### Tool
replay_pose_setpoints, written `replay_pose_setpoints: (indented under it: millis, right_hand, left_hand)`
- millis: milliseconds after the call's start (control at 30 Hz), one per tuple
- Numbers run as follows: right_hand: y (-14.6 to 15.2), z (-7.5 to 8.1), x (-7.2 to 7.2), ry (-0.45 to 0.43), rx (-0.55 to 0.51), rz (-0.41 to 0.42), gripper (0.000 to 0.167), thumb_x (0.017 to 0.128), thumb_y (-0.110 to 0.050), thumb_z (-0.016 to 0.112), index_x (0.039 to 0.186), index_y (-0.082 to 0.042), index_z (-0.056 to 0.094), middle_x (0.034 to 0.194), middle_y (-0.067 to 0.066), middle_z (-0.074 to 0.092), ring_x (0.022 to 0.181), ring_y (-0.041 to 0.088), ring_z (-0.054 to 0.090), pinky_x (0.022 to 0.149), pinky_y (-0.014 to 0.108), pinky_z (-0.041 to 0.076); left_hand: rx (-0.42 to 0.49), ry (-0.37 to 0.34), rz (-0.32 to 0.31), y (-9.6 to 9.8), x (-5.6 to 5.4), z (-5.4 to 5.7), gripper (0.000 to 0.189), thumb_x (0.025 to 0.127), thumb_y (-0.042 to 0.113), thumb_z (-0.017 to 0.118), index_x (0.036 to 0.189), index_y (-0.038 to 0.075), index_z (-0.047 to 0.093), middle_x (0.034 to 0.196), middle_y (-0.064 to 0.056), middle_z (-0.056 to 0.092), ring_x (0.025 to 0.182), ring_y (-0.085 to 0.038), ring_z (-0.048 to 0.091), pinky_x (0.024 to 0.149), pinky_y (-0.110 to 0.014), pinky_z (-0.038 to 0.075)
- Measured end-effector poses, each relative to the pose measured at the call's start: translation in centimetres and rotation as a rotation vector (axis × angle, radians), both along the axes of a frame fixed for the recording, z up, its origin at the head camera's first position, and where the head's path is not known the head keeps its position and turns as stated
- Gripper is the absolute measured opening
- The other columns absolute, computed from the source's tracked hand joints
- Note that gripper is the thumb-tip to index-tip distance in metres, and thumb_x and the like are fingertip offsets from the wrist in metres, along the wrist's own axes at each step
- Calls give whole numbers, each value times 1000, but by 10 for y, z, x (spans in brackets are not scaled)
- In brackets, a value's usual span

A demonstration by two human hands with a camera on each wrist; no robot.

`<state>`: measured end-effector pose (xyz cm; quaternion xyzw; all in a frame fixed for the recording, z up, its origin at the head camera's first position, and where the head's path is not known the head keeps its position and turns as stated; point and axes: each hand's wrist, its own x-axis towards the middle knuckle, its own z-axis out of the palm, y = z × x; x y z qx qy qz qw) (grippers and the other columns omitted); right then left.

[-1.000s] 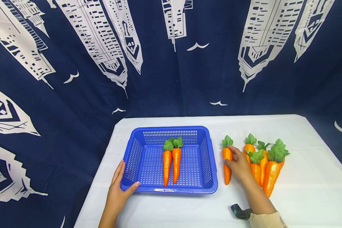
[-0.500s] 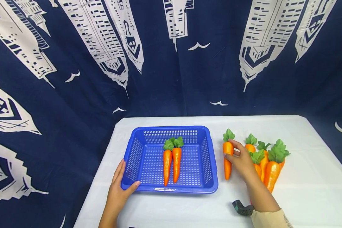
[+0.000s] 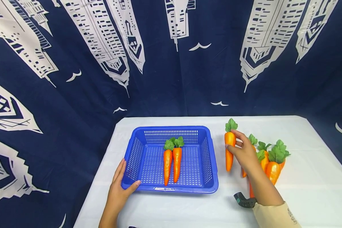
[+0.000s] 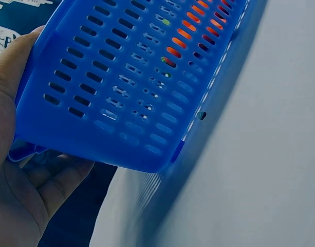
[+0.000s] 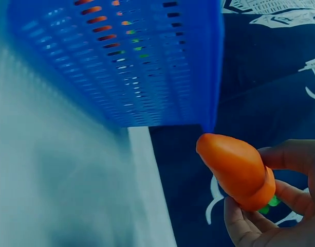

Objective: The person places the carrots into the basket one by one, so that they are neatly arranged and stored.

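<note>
In the head view my right hand [image 3: 245, 152] holds an orange carrot [image 3: 230, 141] with a green leafy top, right of the blue plastic basket [image 3: 185, 190]. Thumb and fingers pinch its thick upper part; the right wrist view shows the carrot [image 5: 237, 167] tip-first, near the basket wall [image 5: 142, 77]. My left hand [image 3: 118, 190] holds the basket's front left corner, thumb on the front rim and fingers along the left side. The left wrist view has this hand [image 4: 18, 190] around the corner of the basket [image 4: 121, 103]. Two carrots, one [image 3: 167, 163] and another [image 3: 177, 161], lie side by side inside.
Several more carrots [image 3: 273, 171] lie in a group at the right, partly hidden behind my right forearm. A dark wrist device [image 3: 245, 200] sits by my right wrist. The white-covered table [image 3: 316, 177] ends at a navy curtain [image 3: 159, 95] printed with white buildings.
My right hand has lifted the carrot and moved it away from me, toward the back of the table, while pinching it. The left hand stays at the basket corner.
</note>
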<state>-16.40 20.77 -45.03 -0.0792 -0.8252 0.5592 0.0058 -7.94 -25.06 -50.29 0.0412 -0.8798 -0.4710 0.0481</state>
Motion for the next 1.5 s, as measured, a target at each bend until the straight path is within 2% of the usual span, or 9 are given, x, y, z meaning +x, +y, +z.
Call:
replay_pose_setpoints:
  millis: [167,400,600,800,1067,1267,1500]
  right_hand:
    - [-3,12,-4,18,12,6,70,96,-19,66,158,-23,34,155,23,37,138,44,49,106,59,49]
    - [-18,31,-10,71,-30,42,68,96,-16,66,157,-20,36,156,22,35,138,44,48,105,58,50]
    - [-31,39,-14,94,-59,70,70,95,-16,68,157,-23,36,154,22,35,136,44,51,103,55,51]
    - [-43,43,-22,136,-38,132,68,95,-17,70,155,-19,40,150,24,36,132,44,55,99,53,53]
    - [-62,45,-30,157,-55,204,66,94,-16,71,153,-14,41,152,21,41,129,43,58,97,52,56]
    - [-80,48,-35,174,-58,249,64,93,-15,72,149,-12,43,152,20,45,125,41,61,95,51,58]
    - [-100,46,-41,187,-58,291,60,92,-11,73,147,-13,48,144,22,45,118,41,65,89,45,61]
  left_hand:
    - [-4,-2,-1,0,0,0,100,82,33,85,162,26,24,169,15,14,159,-29,12,122,-67,17]
    - [-3,2,-5,1,1,3,100,83,31,84,162,20,24,171,6,14,158,-35,11,122,-68,16]
    - [2,3,-3,1,2,2,100,82,32,85,162,22,25,170,9,15,159,-33,12,122,-68,16]
    - [-2,14,-3,0,1,0,100,82,32,85,162,22,26,170,9,16,158,-33,13,122,-67,17]
    - [0,-11,0,0,-1,1,101,82,33,85,162,24,24,170,13,13,159,-30,11,123,-67,16]
    - [7,-11,0,0,-1,1,100,82,32,85,162,22,24,171,9,14,159,-32,11,122,-67,16]
    - [8,-20,2,1,0,2,100,82,32,85,162,23,25,170,10,14,159,-32,10,122,-68,14]
